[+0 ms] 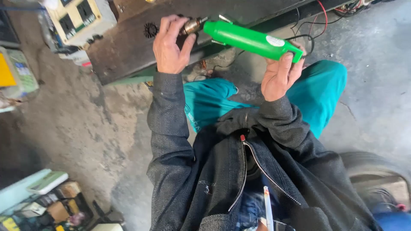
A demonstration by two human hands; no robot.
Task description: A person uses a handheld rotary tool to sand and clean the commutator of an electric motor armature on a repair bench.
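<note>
Concrete floor (85, 128) below; my right hand (280, 77) closes its grip around the green heat gun (250, 40), nozzle toward ten o'clock at the metal part (191, 26) pinched in my left hand (171, 47).

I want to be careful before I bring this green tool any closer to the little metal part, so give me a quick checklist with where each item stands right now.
1. Right hand has a firm grip on the green tool: ok, fingers wrap its rear end.
2. Left hand holds the small metal part steady: ok, pinched at the fingertips.
3. Tool tip lined up with the part: ok, the tip sits right beside it.
4. Left fingertips away from the tip: not ok, they sit close by.
5. Red and black wires free of the tool: cannot tell.
6. Tool switched on: cannot tell.
</note>
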